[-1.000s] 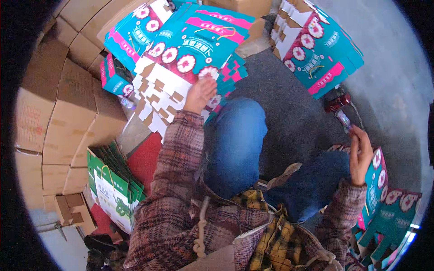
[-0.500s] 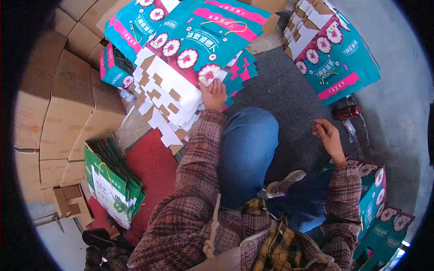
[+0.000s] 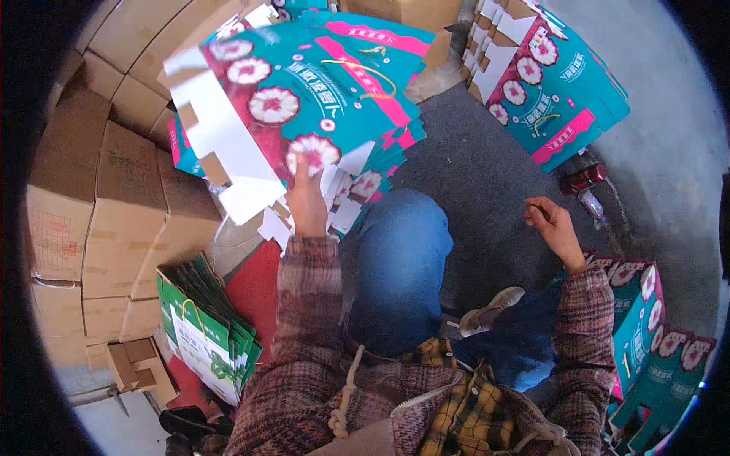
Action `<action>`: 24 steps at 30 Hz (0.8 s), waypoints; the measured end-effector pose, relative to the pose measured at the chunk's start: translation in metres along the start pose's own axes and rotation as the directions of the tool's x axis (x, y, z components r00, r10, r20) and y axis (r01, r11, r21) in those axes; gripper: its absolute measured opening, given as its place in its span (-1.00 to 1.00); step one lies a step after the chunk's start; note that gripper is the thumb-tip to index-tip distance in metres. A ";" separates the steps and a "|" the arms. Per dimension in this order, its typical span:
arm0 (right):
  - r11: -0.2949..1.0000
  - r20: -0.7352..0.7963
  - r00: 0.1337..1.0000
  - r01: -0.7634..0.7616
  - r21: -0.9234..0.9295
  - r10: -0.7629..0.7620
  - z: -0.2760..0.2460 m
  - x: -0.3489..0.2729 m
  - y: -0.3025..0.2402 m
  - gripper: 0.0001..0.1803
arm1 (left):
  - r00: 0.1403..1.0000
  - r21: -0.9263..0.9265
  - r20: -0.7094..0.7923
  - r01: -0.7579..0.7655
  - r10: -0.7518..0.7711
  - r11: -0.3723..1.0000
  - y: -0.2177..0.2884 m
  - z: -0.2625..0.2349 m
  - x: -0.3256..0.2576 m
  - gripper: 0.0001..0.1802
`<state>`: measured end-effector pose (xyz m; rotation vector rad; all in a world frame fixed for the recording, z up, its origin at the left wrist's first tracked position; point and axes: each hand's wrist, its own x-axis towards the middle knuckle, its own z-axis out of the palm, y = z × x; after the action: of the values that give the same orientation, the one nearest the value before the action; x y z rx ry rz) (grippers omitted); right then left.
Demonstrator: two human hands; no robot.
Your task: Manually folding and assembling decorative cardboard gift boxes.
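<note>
My left hand (image 3: 306, 204) grips the near edge of a flat teal gift-box carton (image 3: 334, 91) with a pink stripe, a yellow cord handle and pictures of round white-and-purple slices. One finger lies on the printed face; the rest of the grip is hidden. White cut-out flaps (image 3: 228, 144) run along the carton's left side, tilted up off the stack. Beneath it, more teal cartons (image 3: 380, 163) show at the right. My right hand (image 3: 553, 228) hovers over the dark mat beside my right leg, fingers loosely bent and apart, with nothing seen in them.
Brown cardboard boxes (image 3: 125, 213) are piled on the left. Green folded cartons (image 3: 209, 334) stand on a red mat (image 3: 262, 289). Another teal carton stack (image 3: 559, 91) lies at far right, near a dark red can (image 3: 583, 180). More teal cartons (image 3: 635, 311) stand at lower right.
My left hand has moved left, and the top carton has shifted left with it, its flap side lifting. My right hand has barely moved. The view has shifted slightly.
</note>
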<state>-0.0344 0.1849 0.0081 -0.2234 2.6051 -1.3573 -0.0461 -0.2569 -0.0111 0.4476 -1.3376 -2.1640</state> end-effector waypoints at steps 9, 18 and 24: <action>0.996 -0.354 0.932 0.084 -0.013 -0.083 -0.044 -0.013 0.012 -0.75 | 0.919 -0.070 0.227 -0.315 0.323 0.947 0.093 0.073 -0.050 -0.76; 0.904 -0.809 0.404 0.170 -0.392 -0.427 -0.100 -0.048 -0.021 -0.48 | 0.573 0.334 0.820 -0.449 -0.020 0.829 0.042 0.162 -0.056 -0.72; 0.992 -0.390 0.913 0.109 -0.061 -0.124 -0.105 -0.068 -0.026 -0.63 | 0.444 0.369 0.876 -0.371 -0.186 0.853 0.020 0.182 -0.057 -0.69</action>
<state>0.0070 0.2683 0.0952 -0.1227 2.9904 -1.5305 -0.0941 -0.1001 0.0878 -0.7814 -2.4755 -1.8960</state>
